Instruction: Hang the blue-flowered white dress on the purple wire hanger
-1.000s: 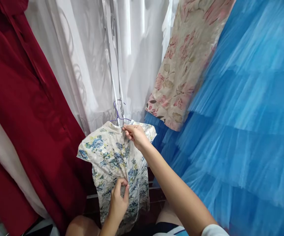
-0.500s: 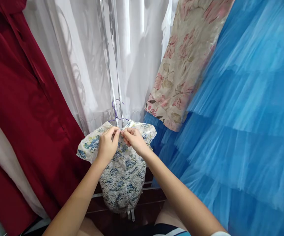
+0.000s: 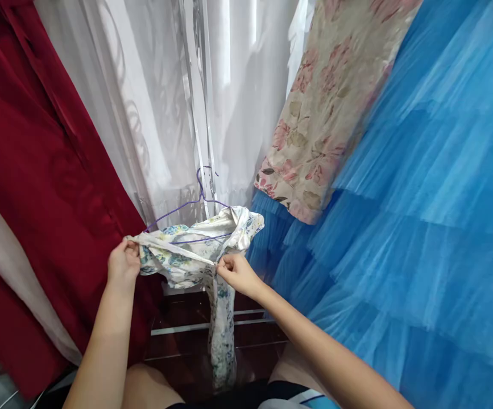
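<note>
A white blouse with blue and yellow flowers hangs partly on a purple wire hanger. My left hand pinches the blouse's edge out to the left, near the hanger's left end. With closed fingers my right hand grips the opening's edge at the middle. Between the two hands a pale band of the neckline is stretched taut. The hanger's left arm is bare on top, while its right arm goes into the blouse's right shoulder. Below my right hand the rest of the blouse hangs in a narrow fold.
A dark red garment hangs at the left, with white curtain-like cloth behind. At right are a beige floral garment and a tiered blue tulle skirt. Metal poles rise behind the hanger; a metal bar runs low.
My left hand has moved left and pulled the blouse's edge out, while my right hand moved slightly down. The blouse's front has opened, and the hanger's left arm now shows.
</note>
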A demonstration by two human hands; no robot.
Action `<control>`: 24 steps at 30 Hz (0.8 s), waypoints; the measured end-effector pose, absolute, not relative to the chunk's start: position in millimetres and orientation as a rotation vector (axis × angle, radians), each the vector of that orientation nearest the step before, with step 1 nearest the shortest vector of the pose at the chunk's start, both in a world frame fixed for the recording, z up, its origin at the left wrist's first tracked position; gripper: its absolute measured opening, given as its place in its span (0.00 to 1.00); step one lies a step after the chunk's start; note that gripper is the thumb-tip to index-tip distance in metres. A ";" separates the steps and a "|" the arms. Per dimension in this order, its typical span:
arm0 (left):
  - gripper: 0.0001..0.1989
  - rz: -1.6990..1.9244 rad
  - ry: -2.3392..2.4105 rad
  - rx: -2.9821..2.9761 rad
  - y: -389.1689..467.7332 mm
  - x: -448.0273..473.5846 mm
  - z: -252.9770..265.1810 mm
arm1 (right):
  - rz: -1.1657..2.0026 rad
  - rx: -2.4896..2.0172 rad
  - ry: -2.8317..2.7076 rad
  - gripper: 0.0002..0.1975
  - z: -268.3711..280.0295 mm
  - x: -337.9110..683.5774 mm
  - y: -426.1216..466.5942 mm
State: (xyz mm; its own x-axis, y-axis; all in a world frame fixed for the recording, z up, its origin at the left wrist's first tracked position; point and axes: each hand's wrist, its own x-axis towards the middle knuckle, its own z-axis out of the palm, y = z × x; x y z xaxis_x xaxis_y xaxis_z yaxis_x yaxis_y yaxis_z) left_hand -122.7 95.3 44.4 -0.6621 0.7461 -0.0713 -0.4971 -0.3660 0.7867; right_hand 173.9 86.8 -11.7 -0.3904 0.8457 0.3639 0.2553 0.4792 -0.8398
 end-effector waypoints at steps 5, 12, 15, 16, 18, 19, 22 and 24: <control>0.11 1.839 1.070 0.260 76.5 -94.0 -23.0 | 0.943 -0.959 -1.915 0.10 -45.4 176.2 76.7; 0.07 1.569 0.757 0.762 26.5 -11.6 -8.3 | 0.860 -1.121 -2.077 0.05 -60.1 205.1 63.4; 0.10 1.508 0.844 1.178 7.4 22.3 7.9 | 0.837 -0.937 -2.138 0.09 -37.5 214.2 43.8; 0.11 1.477 0.887 1.287 3.0 32.9 10.0 | 0.921 -0.856 -2.118 0.11 -29.7 214.7 36.6; 0.13 1.437 0.963 1.437 -2.6 50.9 10.0 | 1.135 -0.756 -2.002 0.14 -17.2 212.6 23.8; 0.15 1.443 0.998 1.490 -4.3 57.6 8.7 | 1.229 -0.740 -1.913 0.19 -12.7 210.8 18.6; 0.24 1.400 1.040 1.581 -7.9 67.3 3.2 | 1.422 -0.723 -1.668 0.26 -3.0 209.4 9.5; 0.26 1.187 0.975 1.592 -10.7 66.5 -3.1 | 1.494 -0.714 -1.583 0.26 4.1 216.4 9.6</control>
